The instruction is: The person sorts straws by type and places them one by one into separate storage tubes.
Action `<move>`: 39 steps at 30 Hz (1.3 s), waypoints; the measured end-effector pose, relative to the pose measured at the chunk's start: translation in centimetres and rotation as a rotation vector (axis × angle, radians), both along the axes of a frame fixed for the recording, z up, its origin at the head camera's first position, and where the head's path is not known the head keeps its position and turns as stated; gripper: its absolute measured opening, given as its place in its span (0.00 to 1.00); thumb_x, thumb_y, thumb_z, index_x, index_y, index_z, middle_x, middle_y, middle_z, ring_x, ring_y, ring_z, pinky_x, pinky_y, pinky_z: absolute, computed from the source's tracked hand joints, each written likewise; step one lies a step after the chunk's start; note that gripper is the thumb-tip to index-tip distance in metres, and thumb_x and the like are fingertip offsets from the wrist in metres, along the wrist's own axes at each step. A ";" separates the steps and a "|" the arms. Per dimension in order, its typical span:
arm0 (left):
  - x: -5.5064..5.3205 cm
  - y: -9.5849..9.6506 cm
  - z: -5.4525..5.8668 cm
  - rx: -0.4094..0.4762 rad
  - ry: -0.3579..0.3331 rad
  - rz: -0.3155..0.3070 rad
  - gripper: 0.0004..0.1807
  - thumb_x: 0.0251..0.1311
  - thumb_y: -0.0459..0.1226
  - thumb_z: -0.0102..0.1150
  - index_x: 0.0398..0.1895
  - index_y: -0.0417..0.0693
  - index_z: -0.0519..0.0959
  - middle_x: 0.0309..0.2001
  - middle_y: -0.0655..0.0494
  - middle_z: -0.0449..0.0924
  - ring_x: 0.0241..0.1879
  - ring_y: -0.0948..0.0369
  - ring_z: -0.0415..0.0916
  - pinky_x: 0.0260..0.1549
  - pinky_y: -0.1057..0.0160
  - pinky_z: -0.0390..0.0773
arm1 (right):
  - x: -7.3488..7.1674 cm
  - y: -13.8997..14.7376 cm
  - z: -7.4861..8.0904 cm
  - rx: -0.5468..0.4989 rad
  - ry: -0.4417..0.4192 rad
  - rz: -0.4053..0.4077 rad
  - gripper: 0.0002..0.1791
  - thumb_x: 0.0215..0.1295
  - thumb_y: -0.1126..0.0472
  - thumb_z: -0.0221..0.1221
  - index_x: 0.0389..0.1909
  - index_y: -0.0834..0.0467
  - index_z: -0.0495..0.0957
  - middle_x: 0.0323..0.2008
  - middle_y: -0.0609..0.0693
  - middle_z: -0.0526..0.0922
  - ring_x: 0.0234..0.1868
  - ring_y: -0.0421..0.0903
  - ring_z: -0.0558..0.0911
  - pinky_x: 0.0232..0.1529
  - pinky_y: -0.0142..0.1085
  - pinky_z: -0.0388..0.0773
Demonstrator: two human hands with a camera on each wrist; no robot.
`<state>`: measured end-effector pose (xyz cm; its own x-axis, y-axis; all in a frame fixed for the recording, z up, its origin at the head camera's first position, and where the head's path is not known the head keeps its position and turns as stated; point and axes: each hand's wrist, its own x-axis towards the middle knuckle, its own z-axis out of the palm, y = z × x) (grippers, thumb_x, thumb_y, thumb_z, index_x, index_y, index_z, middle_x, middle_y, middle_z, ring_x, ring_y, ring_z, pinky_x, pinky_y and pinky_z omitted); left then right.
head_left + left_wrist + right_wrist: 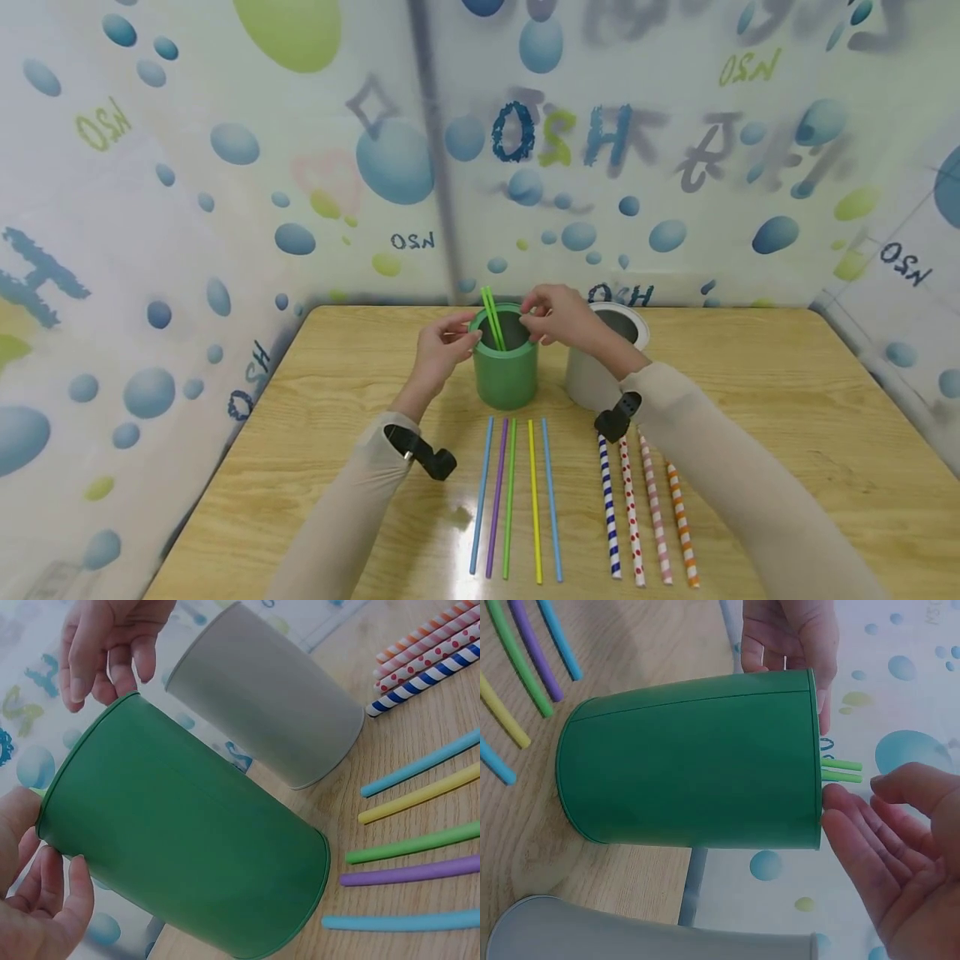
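A green can [506, 375] stands upright on the table, with two bright green straws [492, 318] leaning inside it and poking above its rim. My left hand [444, 350] holds the can's left rim between thumb and fingers. At the opposite side of the rim is my right hand [562, 317], its fingertips [832, 796] right at the edge and its thumb apart from them. Nothing shows between the right thumb and fingers in the right wrist view. Partly behind my right forearm stands a white-grey can [588, 375].
Plain straws in blue, purple, green and yellow [534, 500] lie in a row before the green can. Several patterned straws, striped and dotted, [656, 508] lie to their right, partly under my right forearm. A printed curtain [525, 225] hangs behind the wooden table [787, 400].
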<state>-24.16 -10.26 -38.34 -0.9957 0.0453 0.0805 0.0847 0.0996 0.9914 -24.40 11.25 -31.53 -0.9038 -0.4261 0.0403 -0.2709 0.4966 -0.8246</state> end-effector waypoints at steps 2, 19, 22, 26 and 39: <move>0.0 0.0 0.1 0.000 0.000 -0.003 0.18 0.55 0.31 0.61 0.51 0.40 0.77 0.38 0.48 0.71 0.35 0.61 0.72 0.32 0.63 0.80 | 0.4 0.2 0.0 -0.013 -0.007 -0.006 0.10 0.63 0.64 0.55 0.42 0.67 0.73 0.29 0.61 0.78 0.27 0.51 0.82 0.29 0.42 0.80; 0.0 0.0 0.3 0.003 0.004 0.005 0.18 0.55 0.31 0.61 0.51 0.39 0.77 0.37 0.49 0.71 0.34 0.62 0.72 0.33 0.62 0.80 | 2.8 1.8 -2.6 0.017 0.021 0.062 0.06 0.61 0.64 0.57 0.36 0.63 0.76 0.23 0.50 0.79 0.25 0.49 0.81 0.26 0.40 0.80; 0.0 0.1 0.3 0.006 -0.002 0.004 0.18 0.55 0.31 0.61 0.50 0.40 0.77 0.37 0.49 0.71 0.35 0.61 0.72 0.34 0.61 0.80 | 3.2 2.1 -3.6 0.012 0.018 0.077 0.06 0.61 0.64 0.58 0.36 0.62 0.76 0.23 0.51 0.79 0.24 0.47 0.81 0.26 0.42 0.80; -0.2 0.1 0.0 0.007 0.004 0.004 0.18 0.55 0.31 0.61 0.50 0.40 0.77 0.37 0.49 0.71 0.35 0.61 0.72 0.33 0.62 0.80 | 3.7 2.3 -4.9 0.005 -0.009 0.094 0.05 0.60 0.65 0.58 0.35 0.62 0.76 0.23 0.52 0.79 0.23 0.47 0.80 0.25 0.40 0.79; -0.1 0.0 0.4 0.024 -0.025 -0.021 0.20 0.55 0.30 0.61 0.52 0.36 0.75 0.37 0.49 0.70 0.34 0.63 0.71 0.38 0.54 0.79 | 5.0 2.6 -10.0 0.102 -0.015 0.104 0.06 0.56 0.66 0.59 0.34 0.65 0.78 0.20 0.47 0.77 0.20 0.40 0.75 0.21 0.32 0.74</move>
<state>-24.30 -10.30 -37.97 -0.9963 0.0648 0.0568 0.0616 0.0738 0.9954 -19.40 13.85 -41.57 -0.8548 -0.5185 -0.0216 -0.3129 0.5481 -0.7757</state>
